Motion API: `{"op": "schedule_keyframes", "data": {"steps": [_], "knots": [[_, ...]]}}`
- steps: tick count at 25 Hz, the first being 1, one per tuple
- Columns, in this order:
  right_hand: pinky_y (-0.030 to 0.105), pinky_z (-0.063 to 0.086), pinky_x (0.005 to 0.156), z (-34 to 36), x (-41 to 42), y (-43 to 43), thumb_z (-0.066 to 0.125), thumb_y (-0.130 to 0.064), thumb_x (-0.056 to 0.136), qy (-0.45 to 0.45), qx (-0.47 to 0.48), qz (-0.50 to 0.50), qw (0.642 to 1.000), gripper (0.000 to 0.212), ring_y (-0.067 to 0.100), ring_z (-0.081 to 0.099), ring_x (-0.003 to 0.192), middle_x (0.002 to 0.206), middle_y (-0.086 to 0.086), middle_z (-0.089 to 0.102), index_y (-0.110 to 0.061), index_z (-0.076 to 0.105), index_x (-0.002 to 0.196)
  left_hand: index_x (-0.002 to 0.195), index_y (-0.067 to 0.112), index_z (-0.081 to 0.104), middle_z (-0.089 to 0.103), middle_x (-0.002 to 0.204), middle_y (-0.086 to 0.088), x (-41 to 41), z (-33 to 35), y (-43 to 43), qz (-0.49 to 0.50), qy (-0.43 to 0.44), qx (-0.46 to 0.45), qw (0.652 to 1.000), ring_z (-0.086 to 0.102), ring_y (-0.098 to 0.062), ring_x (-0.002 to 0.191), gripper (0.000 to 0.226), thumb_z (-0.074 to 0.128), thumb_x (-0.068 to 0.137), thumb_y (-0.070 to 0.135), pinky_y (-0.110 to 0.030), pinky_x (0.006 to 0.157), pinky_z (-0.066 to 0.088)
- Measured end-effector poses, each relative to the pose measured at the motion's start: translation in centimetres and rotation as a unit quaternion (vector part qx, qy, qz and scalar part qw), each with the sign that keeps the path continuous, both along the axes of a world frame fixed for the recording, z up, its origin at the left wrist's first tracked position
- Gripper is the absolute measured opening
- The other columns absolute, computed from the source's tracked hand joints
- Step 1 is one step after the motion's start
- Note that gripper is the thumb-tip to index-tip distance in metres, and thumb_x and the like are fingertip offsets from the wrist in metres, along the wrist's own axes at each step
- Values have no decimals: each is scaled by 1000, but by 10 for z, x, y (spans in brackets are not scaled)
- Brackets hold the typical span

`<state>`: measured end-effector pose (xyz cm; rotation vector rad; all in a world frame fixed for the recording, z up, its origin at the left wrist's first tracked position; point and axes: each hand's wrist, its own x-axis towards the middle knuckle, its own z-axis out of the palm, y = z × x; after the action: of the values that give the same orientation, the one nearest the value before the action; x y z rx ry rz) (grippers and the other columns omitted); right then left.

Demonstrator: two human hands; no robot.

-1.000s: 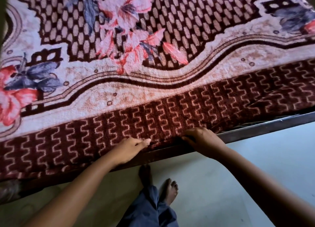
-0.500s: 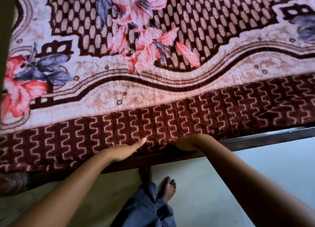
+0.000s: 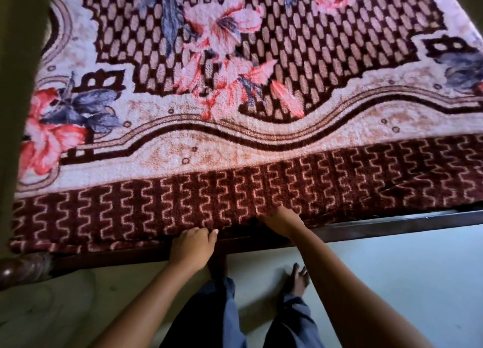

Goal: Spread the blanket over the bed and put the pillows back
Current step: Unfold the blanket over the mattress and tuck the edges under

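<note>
Left hand [image 3: 192,245] fingers pinch the blanket [image 3: 235,143] hem; right hand [image 3: 281,222] fingers vanish beneath it, grip unclear; best pull evenly, smoothing the border beyond them.

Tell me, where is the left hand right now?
In the head view, the left hand sits low and centre, gripping the near edge of the blanket above the bed rail, left of the right hand.

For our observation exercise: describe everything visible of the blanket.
The blanket looks thick and plush: a cream field with pink and blue flowers, a maroon lattice centre and a maroon zigzag border. It lies spread flat, its near edge reaching the dark bed frame. The left hand grips that edge; the right hand has its fingers under it.
</note>
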<state>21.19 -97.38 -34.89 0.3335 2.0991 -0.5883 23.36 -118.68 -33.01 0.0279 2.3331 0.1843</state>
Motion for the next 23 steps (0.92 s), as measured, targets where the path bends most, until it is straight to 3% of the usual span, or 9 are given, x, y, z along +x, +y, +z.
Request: {"op": "schedule_keyframes", "data": {"steps": [2,3,5,7,9,14,19,21,23], "knots": [[26,36,58,13,9,6,48,-39,94,88,-29,-8,996,34,24,57,78,82,11,62,-10,67,89,104,16,65,65,104,-1,9,7,13,-17,97,-11,995,59,-20,98,40,31,100,37,-32,79,46],[26,35,54,20,15,13,52,-32,94,144,-67,-26,987,27,23,59,72,76,6,63,-13,70,90,109,18,64,64,107,1,13,7,22,1,133,19,991,58,-18,101,36,35,99,35,-31,80,46],[25,44,57,36,27,39,58,-22,92,227,-149,-100,957,17,23,65,72,81,-1,68,-18,71,102,117,18,63,64,111,3,20,8,50,40,169,111,978,57,-17,104,31,43,97,31,-29,85,47],[24,50,66,44,38,80,60,-15,90,274,-171,-137,936,18,15,67,75,87,-5,69,-20,71,103,116,15,64,65,109,1,29,6,95,50,202,185,960,58,-18,104,28,50,95,26,-29,88,46],[21,49,74,40,49,131,62,-6,87,332,-128,-109,928,22,9,64,83,95,-3,70,-17,72,103,115,14,65,65,108,0,31,5,143,49,225,225,947,58,-19,104,26,53,94,24,-28,88,44],[20,42,81,31,64,278,72,6,72,432,-2,-46,901,36,26,64,94,103,5,68,-14,72,103,112,15,67,65,102,-3,12,-2,263,-26,259,257,931,59,-22,97,30,68,84,25,-34,83,49],[32,49,75,31,56,338,87,-12,58,418,6,145,897,54,30,62,86,98,5,66,-14,67,107,118,17,62,64,99,-4,5,-8,317,-182,303,245,903,62,-22,83,67,87,56,16,-36,67,55],[36,52,69,32,40,348,84,-23,58,414,3,228,881,52,27,62,84,93,0,65,-20,66,106,107,17,64,65,100,-3,4,-9,326,-260,365,235,862,62,-22,82,51,83,60,8,-34,68,52],[34,53,63,32,29,351,71,-25,67,442,-2,319,839,32,26,64,78,87,-1,66,-19,69,98,84,14,69,67,95,-3,0,-11,327,-325,419,214,820,61,-22,81,26,79,65,1,-33,70,49]]}}
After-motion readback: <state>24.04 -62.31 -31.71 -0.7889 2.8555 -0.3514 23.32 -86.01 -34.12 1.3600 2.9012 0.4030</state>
